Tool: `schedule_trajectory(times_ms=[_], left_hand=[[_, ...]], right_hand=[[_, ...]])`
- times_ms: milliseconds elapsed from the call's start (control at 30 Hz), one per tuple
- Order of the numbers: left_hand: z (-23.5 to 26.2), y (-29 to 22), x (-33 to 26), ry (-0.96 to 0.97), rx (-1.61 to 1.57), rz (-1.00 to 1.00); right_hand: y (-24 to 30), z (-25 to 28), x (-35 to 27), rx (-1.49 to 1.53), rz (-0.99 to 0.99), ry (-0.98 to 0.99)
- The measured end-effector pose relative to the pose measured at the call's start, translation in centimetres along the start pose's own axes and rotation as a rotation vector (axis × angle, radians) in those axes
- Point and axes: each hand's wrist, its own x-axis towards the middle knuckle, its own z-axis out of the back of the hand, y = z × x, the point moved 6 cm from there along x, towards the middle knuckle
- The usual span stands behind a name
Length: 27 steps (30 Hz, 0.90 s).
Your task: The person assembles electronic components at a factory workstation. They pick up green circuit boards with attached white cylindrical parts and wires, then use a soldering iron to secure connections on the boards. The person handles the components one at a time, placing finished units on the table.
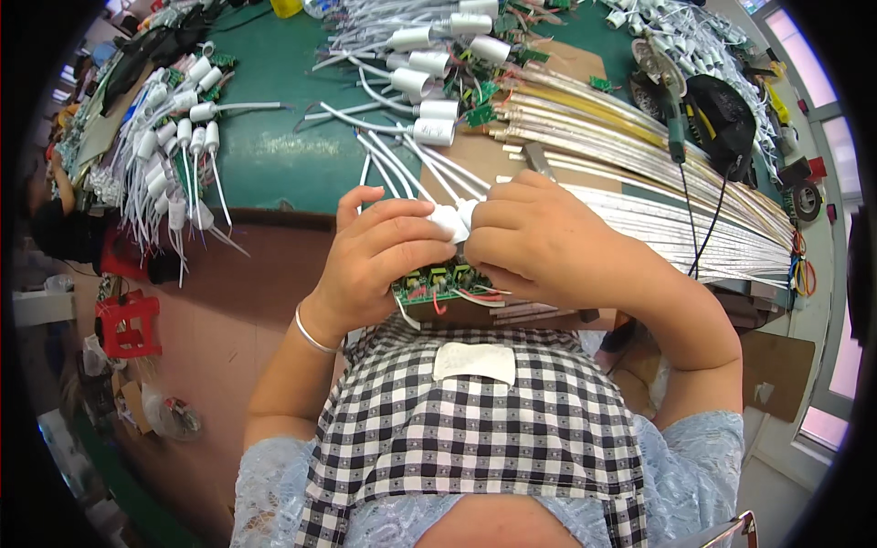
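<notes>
We look down on a green-topped bench [274,155], its surface crowded so that parts lie within reach. Across its right half fans a broad sheaf of long silvery and yellow LED strips [658,173], laid parallel, probably to keep them untangled. At the far edge and at left lie heaps of white cylindrical housings with white leads [429,87] and [178,137], sorted by kind. A green-handled soldering iron [674,128] rests near the strips at right. Close to the chest, we see the left hand [379,260] and the right hand [539,242] meeting, fingers curled shut around a small white housing [454,221]; holding it with both hands steadies the piece. Directly below them a stack of green circuit boards [438,288] with red and white wires sits on a block at the bench edge.
</notes>
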Motion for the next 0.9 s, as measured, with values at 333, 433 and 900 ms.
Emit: schedule_trajectory(times_ms=[333,433,900], left_hand=[[1.4,1.6,3.7,0.128,-0.197,0.121],[1.1,2.1,4.5,0.174,-0.257,0.151],[0.6,3.1,7.2,0.344,-0.213,0.255]], right_hand=[[-2.2,5.4,-0.5,0.445,-0.022,-0.233],[-3.0,1.7,-0.2,0.44,-0.24,-0.182],[-4.5,6.6,2.9,0.466,-0.315,-0.396]])
